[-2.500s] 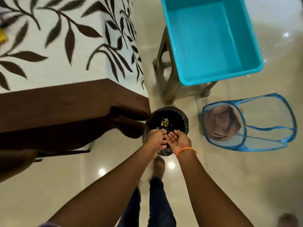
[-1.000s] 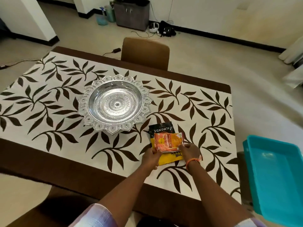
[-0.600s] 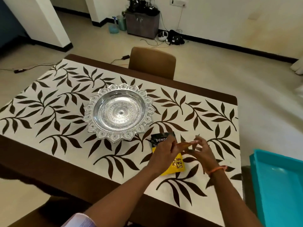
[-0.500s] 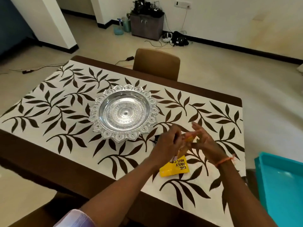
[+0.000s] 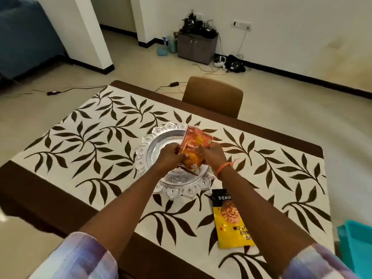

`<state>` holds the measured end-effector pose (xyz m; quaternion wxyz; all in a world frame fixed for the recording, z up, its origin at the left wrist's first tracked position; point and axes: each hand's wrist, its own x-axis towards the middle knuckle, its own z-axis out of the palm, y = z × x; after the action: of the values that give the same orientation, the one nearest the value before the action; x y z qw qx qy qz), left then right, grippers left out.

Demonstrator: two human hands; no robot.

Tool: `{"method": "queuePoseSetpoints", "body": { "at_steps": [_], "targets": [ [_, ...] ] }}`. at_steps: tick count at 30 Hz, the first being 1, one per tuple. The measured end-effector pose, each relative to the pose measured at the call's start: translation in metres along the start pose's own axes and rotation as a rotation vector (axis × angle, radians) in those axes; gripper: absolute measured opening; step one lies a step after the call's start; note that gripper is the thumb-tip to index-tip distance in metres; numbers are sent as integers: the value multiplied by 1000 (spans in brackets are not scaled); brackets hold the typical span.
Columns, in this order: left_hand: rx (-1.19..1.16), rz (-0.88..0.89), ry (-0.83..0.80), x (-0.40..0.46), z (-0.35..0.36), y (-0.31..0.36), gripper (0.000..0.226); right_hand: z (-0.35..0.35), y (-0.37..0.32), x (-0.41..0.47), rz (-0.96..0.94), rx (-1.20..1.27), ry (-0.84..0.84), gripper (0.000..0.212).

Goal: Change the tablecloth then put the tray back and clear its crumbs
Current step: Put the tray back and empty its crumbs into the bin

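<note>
A white tablecloth (image 5: 84, 154) with brown leaves covers the dark table. On it stands an ornate silver tray (image 5: 159, 146) near the middle. Both hands hold an orange snack packet (image 5: 194, 147) upright over the tray. My left hand (image 5: 171, 158) grips the packet's left edge, and my right hand (image 5: 214, 157), with an orange band on the wrist, grips its right edge. The tray's right half is hidden behind the hands and packet.
A yellow and black nut packet (image 5: 231, 218) lies flat on the cloth, right of the tray. A brown chair (image 5: 213, 96) stands at the table's far side. A turquoise tub (image 5: 358, 246) shows at the right edge. Cables and a small cabinet (image 5: 196, 47) are by the far wall.
Both hands lifted the orange packet off the yellow packet and carried it left, over the tray. Before that the hands were over a black bin on the floor.
</note>
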<state>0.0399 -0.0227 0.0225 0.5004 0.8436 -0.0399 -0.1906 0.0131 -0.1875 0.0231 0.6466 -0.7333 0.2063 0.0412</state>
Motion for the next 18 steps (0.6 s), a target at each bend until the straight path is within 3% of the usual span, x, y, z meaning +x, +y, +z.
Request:
{"method": "queuePoseSetpoints", "body": {
  "at_steps": [3,7,11,15,18],
  "targets": [
    [143,39,65,16,6,-11,19,0,9,10,-52,-238,147,8],
    [189,70,127,26,21,-7,25,-7,15,15,-175,-456,310,29],
    [376,51,131,32,34,-10,35,-28,18,8,-246,-441,448,37],
    [377,60,178,29,35,-10,34,-65,51,-13,-9,-409,568,36],
    [207,92,397,23,23,-5,18,-82,94,-45,287,-741,419,67]
  ]
}}
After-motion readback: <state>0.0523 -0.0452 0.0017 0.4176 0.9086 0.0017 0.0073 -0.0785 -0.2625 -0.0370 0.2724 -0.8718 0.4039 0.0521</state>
